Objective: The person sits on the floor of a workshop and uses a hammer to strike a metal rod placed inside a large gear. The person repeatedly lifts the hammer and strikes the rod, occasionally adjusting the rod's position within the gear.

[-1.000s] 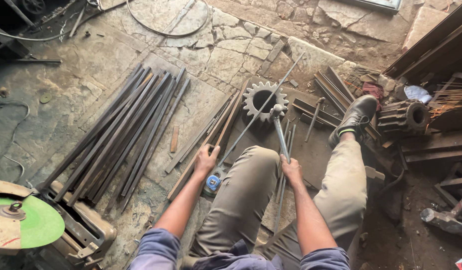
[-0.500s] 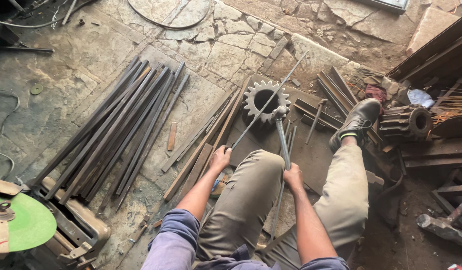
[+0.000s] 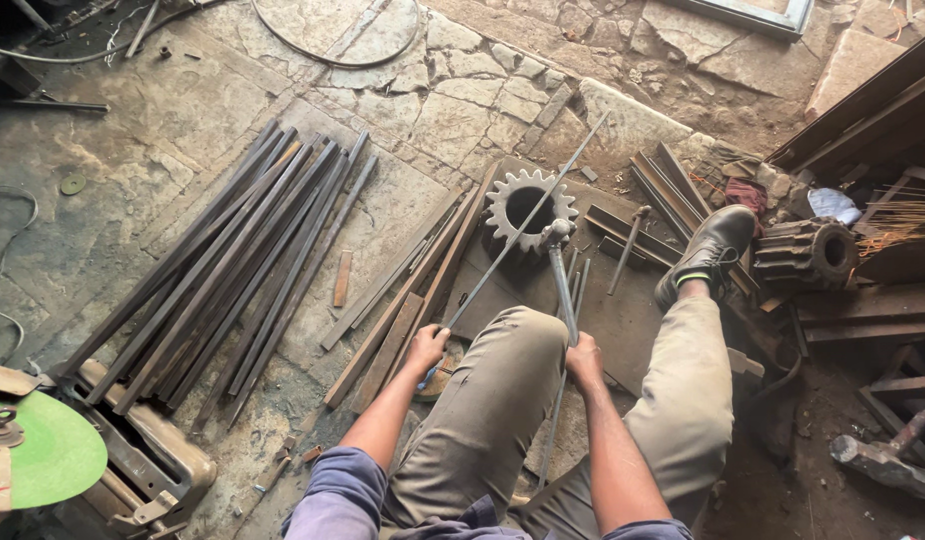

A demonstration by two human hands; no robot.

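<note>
Fingers of left hand point(image 3: 427, 349) grip thin rod point(image 3: 513, 240); right hand point(image 3: 585, 362) clasps hammer handle point(image 3: 563, 285).

The stone floor point(image 3: 453, 100) is paved with irregular cracked slabs. At nine o'clock a bundle of long steel bars point(image 3: 223, 270) lies fanned on it. At twelve o'clock a toothed gear wheel point(image 3: 529, 205) lies on a flat metal plate point(image 3: 623, 310). At three o'clock a second, darker gear point(image 3: 811, 252) rests on its side. At four o'clock lies a hammer point(image 3: 888, 458).
</note>
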